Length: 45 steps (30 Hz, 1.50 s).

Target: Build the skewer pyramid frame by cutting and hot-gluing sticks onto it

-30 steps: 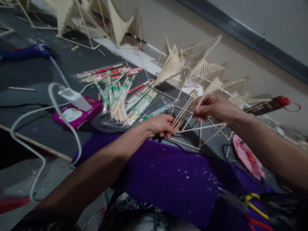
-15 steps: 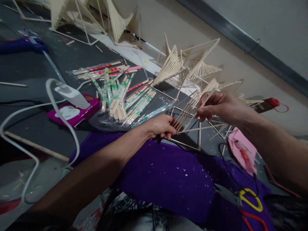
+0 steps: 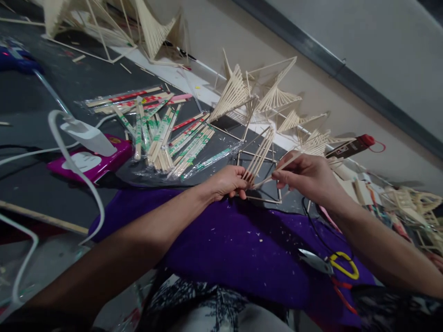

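Note:
My left hand is closed on the near end of a small stick frame, with its fingertips at the base of a row of slanting sticks. In my right hand a thin wooden stick is pinched between thumb and fingers. Its lower end reaches toward my left fingertips, close to the row; whether it touches the frame I cannot tell. The frame rests at the near edge of the dark table, above a purple cloth on my lap.
Paper-wrapped chopsticks lie left of the frame. Finished stick models stand along the wall. A magenta power strip with a white plug and cable, and a blue glue gun, are at left. Scissors lie on the cloth at right.
My right hand has shifted slightly left and down, bringing its stick to a flatter slant nearer the frame. The left hand keeps its hold. The camera view has turned to the right.

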### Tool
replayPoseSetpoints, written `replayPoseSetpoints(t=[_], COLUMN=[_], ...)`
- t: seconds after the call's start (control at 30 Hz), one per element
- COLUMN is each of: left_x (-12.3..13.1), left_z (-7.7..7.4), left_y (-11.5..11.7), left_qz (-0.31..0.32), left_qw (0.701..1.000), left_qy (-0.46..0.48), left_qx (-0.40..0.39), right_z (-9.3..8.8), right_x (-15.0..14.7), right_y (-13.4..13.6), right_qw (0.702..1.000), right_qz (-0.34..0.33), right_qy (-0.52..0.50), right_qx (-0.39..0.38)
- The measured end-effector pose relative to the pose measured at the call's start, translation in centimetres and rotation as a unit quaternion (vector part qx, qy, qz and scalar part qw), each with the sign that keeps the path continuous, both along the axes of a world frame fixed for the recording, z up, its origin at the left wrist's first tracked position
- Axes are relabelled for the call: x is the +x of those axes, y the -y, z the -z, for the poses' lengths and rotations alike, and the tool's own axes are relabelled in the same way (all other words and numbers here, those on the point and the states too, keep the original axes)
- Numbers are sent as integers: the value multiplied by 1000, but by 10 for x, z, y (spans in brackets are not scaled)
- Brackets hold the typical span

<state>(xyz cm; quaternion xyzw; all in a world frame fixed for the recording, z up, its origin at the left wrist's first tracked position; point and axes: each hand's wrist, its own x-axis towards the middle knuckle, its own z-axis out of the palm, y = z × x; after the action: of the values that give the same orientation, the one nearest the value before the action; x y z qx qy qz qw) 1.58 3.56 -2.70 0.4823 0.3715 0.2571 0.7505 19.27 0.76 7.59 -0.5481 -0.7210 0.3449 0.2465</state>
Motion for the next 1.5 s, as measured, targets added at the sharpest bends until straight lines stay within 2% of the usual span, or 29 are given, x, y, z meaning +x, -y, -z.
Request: replayPoseSetpoints(t=[0.27, 1.5], left_x=[-2, -1], left_z=[-2, -2], left_y=[3, 3], left_qz=[0, 1], left_qw=[1000, 999], left_qy=[-1, -11], left_qx=[16, 34], right_z=[1, 3], right_x=[2, 0], right_y=[-1, -10], right_qw=[999, 997], right_qz=[37, 38], right_qy=[20, 62], right_qx=[-4, 3])
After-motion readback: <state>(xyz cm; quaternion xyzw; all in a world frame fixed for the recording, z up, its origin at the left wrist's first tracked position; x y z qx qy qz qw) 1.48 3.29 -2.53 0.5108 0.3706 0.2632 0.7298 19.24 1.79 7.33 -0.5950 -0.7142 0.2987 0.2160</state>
